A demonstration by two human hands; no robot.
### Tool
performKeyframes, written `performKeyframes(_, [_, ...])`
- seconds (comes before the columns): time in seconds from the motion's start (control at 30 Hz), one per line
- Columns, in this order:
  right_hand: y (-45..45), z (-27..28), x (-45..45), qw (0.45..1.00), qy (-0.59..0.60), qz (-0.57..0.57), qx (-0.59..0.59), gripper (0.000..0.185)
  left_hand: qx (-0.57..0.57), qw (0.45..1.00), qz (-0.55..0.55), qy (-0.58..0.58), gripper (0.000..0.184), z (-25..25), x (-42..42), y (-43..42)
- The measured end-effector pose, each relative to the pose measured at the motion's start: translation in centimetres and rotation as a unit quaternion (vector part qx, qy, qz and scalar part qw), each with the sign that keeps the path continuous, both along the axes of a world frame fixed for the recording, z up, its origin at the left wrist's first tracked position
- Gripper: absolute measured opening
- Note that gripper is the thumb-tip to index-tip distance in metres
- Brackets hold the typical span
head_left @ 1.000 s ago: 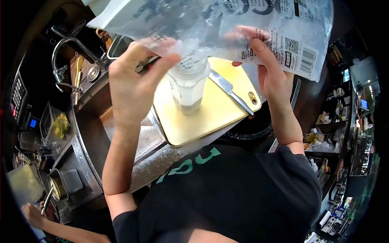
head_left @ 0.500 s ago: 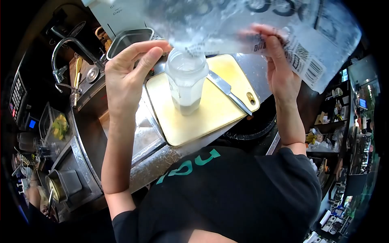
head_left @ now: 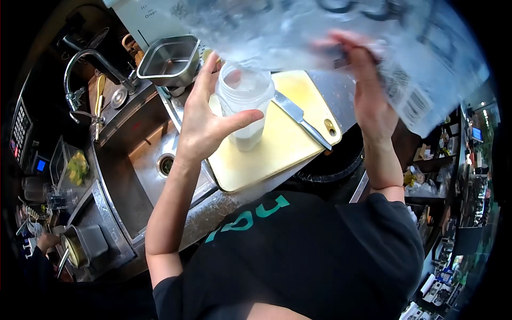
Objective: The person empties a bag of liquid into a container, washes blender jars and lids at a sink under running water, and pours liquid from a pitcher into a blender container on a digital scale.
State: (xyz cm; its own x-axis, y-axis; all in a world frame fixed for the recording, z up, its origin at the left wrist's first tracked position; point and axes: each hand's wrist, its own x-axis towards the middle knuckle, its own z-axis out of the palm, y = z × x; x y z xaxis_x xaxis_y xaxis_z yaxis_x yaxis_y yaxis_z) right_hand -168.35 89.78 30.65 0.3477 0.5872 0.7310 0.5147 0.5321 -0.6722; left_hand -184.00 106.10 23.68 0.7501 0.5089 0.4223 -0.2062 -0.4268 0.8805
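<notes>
A tall, clear plastic jar with a wide threaded mouth stands upright, with whitish contents low inside. My left hand is at its left side, thumb stretched across the jar's front and fingers pointing up beside it; a gap shows between palm and jar. My right hand grips a large translucent plastic bag with dark lettering and a barcode. The bag's lower edge hangs over the jar's mouth; its contents are blurred. Under the jar lies a yellowish cutting board, with a knife on it to the right.
To the left is a steel sink with a curved faucet. A metal pan sits behind the left hand. Below the board is a dark bin. Another person's hand is at a metal container far left.
My left hand has left the bag's edge and come down and right to the jar's side, its thumb now in front of the jar. My right hand keeps hold of the bag, which has shifted slightly.
</notes>
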Motion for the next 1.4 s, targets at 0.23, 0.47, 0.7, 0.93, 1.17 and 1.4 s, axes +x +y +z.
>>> performKeyframes(0.23, [-0.3,1.6,-0.1,1.0,-0.008,-0.001,0.018,0.019,-0.006,1.0,-0.009,0.007,0.094,-0.2,-0.1,0.0])
performKeyframes(0.47, [-0.7,2.1,0.8,0.999,-0.006,-0.03,-0.043,0.023,-0.024,0.999,-0.024,0.007,0.1,-0.5,-0.4,0.2])
performKeyframes(0.7, [-0.1,2.3,1.1,0.992,-0.11,-0.021,-0.05,0.027,-0.038,0.999,-0.018,-0.029,0.101,-0.5,-0.2,-0.1])
performKeyframes(0.93, [-0.7,2.8,1.2,0.98,-0.158,-0.101,-0.065,0.022,-0.017,1.0,-0.007,-0.007,0.11,-0.7,-0.3,0.2])
performKeyframes(1.17, [-0.3,2.2,0.3,0.987,-0.124,-0.064,-0.074,0.02,-0.065,0.997,-0.034,-0.027,0.107,0.6,-0.4,-0.4])
performKeyframes(1.4, [0.0,1.6,0.9,0.982,-0.169,-0.044,-0.07,0.024,-0.133,0.983,-0.038,-0.12,0.07,2.4,-0.7,2.0])
